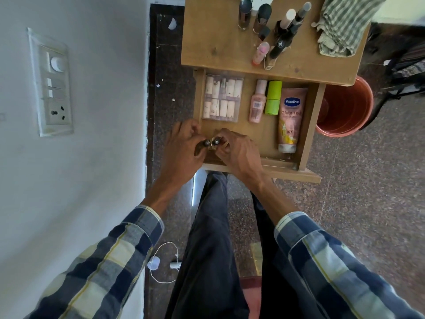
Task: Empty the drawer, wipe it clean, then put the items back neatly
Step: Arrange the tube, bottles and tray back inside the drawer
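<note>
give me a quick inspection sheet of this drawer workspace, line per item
surface: wooden side table top holds upright cosmetic tubes and a striped green cloth
job's things: open wooden drawer holds a clear plastic box of pale sticks, a peach bottle, a green tube, a pink Vaseline tube
clutter: orange bucket beside the drawer
grips: left hand and right hand each hold a small dark-capped tube at the drawer's front
cables: white cable on the floor
surroundings: wall switch panel, speckled floor
</note>
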`<state>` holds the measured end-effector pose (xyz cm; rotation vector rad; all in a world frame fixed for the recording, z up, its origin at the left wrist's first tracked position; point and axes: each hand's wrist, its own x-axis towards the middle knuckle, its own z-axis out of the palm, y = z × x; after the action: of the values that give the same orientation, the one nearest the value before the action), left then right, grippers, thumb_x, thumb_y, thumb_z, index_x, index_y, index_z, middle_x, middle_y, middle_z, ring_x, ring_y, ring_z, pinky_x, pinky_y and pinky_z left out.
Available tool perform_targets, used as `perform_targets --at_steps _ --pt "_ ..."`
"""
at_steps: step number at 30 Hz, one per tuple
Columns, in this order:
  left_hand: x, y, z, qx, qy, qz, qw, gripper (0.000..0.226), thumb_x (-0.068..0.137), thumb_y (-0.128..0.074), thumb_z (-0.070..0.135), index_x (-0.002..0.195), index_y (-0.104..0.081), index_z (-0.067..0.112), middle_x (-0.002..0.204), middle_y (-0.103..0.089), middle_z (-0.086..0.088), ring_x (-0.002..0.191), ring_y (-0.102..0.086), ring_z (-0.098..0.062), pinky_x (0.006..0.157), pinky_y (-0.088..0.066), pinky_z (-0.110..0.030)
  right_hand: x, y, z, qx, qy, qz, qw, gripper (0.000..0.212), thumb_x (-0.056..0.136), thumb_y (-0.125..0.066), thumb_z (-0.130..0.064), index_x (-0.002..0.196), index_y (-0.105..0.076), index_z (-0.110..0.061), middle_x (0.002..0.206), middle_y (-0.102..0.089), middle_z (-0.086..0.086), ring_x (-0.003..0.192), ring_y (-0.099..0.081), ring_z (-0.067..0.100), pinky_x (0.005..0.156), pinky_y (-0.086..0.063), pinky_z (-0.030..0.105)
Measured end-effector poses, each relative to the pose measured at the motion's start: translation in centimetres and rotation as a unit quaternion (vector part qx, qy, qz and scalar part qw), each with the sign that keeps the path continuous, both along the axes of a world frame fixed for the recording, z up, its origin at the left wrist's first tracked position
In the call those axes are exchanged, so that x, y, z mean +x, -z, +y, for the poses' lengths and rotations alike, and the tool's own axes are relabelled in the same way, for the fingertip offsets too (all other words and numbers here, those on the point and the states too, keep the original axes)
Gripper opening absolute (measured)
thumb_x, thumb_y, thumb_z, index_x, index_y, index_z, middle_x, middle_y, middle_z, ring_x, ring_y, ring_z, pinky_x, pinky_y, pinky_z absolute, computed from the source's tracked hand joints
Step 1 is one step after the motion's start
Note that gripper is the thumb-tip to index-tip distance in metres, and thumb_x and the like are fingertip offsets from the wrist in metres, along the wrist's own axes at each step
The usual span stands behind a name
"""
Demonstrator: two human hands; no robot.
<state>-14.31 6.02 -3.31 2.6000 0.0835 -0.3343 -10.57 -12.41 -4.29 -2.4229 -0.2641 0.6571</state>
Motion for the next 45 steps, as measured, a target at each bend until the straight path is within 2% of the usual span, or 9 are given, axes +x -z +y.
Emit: perform_targets --at_steps 4,10,17,23,28,33,36,40,45 --pt "0.1 -0.2 0.1 0.027 0.001 0.017 0.999 0.029 0.087 -0.092 0.032 0.109 -0.085 0.016 0.148 -0.055 -0.007 0.134 -0.046 -0.029 0.113 -0.049 -0.049 -0.2 0.3 0.9 -0.005 -0.016 0.01 1.0 0.022 0.096 -0.069 -0.027 0.117 -0.063 -0.028 0.1 -0.077 -0.005 0.076 -0.073 0.016 0.07 -0.063 0.037" --pt "0.0 -0.4 0.4 0.024 0.003 0.013 1.0 0.025 0.085 -0.093 0.036 0.099 -0.085 0.017 0.16 -0.05 -0.009 0.147 -0.039 -0.031 0.12 -0.038 -0.05 -0.5 0.7 1.4 0.006 -0.029 0.015 0.999 0.018 0.096 -0.072 -0.03 0.11 -0.061 -0.03 0.095 -0.077 -0.006 0.077 -0.074 0.015 0.069 -0.063 0.037" --pt "0.4 -0.9 -0.1 0.023 0.005 0.025 0.999 0.04 0.079 -0.093 0.042 0.109 -0.079 0.019 0.162 -0.044 -0.01 0.15 -0.035 -0.029 0.121 -0.032 -0.043 0.0 0.5 0.7 0.02 -0.026 0.05 0.998 0.021 0.094 -0.073 -0.026 0.111 -0.062 -0.028 0.099 -0.076 -0.008 0.081 -0.073 0.014 0.074 -0.063 0.04" --pt "2.2 -2.3 -1.4 -0.015 -0.017 -0.028 0.999 0.035 0.081 -0.076 0.03 0.113 -0.07 0.019 0.15 -0.051 -0.008 0.141 -0.044 -0.029 0.115 -0.045 -0.054 2.0 -1.2 -0.9 0.051 0.051 0.003 0.997 0.011 0.098 -0.063 -0.015 0.104 -0.064 -0.025 0.095 -0.073 -0.007 0.074 -0.07 0.012 0.065 -0.062 0.041" --pt "7.2 -3.5 -4.9 -0.041 -0.056 -0.133 0.989 0.03 0.088 -0.071 0.024 0.115 -0.067 0.013 0.126 -0.059 -0.007 0.121 -0.054 -0.025 0.101 -0.05 -0.046 5.4 -3.9 -2.0 0.071 0.192 -0.094 0.974 0.009 0.102 -0.057 -0.018 0.104 -0.065 -0.021 0.086 -0.07 -0.008 0.068 -0.065 0.008 0.061 -0.057 0.041" --pt "12.0 -5.0 -8.1 -0.091 -0.076 -0.195 0.974 0.028 0.095 -0.068 0.014 0.121 -0.064 0.009 0.121 -0.061 -0.008 0.117 -0.057 -0.026 0.1 -0.049 -0.043 9.3 -6.9 -2.9 0.099 0.298 -0.169 0.934 0.012 0.102 -0.062 -0.022 0.114 -0.061 -0.018 0.09 -0.067 -0.011 0.076 -0.065 0.008 0.067 -0.057 0.037" --pt "13.9 -5.5 -9.4 -0.106 -0.084 -0.218 0.967 0.027 0.101 -0.067 0.017 0.126 -0.064 0.008 0.124 -0.062 -0.009 0.117 -0.058 -0.025 0.098 -0.051 -0.041 11.2 -8.0 -3.2 0.102 0.307 -0.201 0.925 0.023 0.102 -0.061 -0.023 0.124 -0.06 -0.019 0.095 -0.066 -0.009 0.077 -0.065 0.006 0.064 -0.056 0.036" --pt "15.3 -5.5 -10.5 -0.101 -0.085 -0.25 0.959 0.022 0.106 -0.066 0.017 0.125 -0.067 0.007 0.123 -0.065 -0.01 0.115 -0.06 -0.025 0.095 -0.051 -0.043 12.7 -8.3 -3.3 0.099 0.253 -0.228 0.935 0.033 0.104 -0.057 -0.031 0.134 -0.063 -0.018 0.116 -0.063 -0.004 0.085 -0.066 0.005 0.064 -0.059 0.037" --pt "15.7 -5.4 -10.8 -0.091 -0.089 -0.25 0.96 0.021 0.106 -0.062 0.01 0.126 -0.068 0.008 0.124 -0.064 -0.009 0.117 -0.059 -0.025 0.096 -0.05 -0.047 12.8 -7.8 -3.5 0.072 0.231 -0.222 0.944 0.021 0.104 -0.063 -0.029 0.121 -0.068 -0.017 0.111 -0.062 -0.006 0.084 -0.067 0.007 0.065 -0.058 0.038"
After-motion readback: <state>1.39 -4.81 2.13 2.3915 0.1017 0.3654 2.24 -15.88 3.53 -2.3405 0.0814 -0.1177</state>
